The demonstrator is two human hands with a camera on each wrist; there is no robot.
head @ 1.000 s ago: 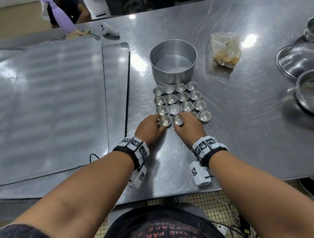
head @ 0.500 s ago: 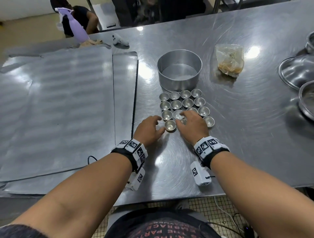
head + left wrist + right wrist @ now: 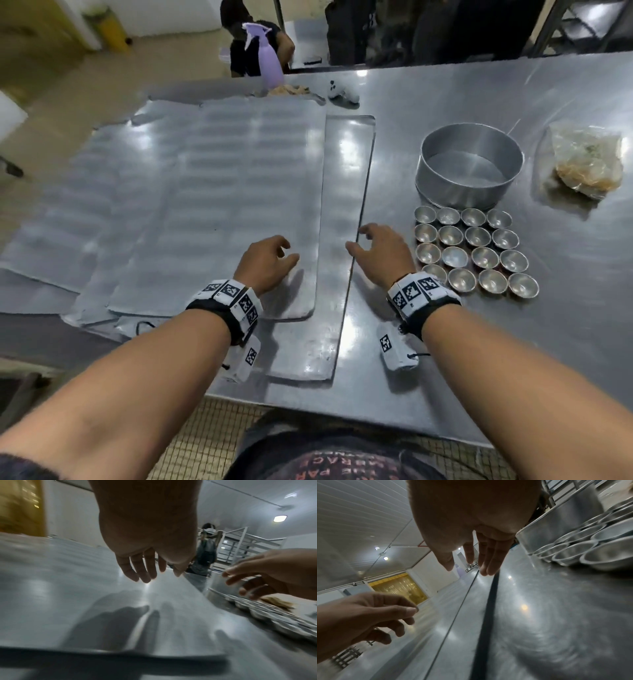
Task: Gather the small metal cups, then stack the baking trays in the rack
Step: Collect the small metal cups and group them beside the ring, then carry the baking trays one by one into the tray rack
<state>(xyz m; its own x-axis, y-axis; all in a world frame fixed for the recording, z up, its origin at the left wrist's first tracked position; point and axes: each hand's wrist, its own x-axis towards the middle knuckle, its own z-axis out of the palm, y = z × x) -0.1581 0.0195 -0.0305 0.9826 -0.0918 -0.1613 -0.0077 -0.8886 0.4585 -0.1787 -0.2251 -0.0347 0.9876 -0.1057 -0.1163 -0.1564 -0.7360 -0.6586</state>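
Observation:
Several small metal cups stand in a tight grid on the steel table, just in front of a round cake tin. To their left lie flat baking trays: a wavy top tray over a smooth one that sticks out on the right. My left hand hovers over the top tray's near right part, fingers loose and empty. My right hand hangs above the smooth tray's right edge, left of the cups, fingers relaxed and empty.
A plastic bag of crumbs lies at the far right. A purple spray bottle and a white controller stand at the table's far edge. A person and a metal rack are beyond the table.
Both hands have left the cups and moved left over the baking trays. The cups now stand in an even grid. The head view has swung left.

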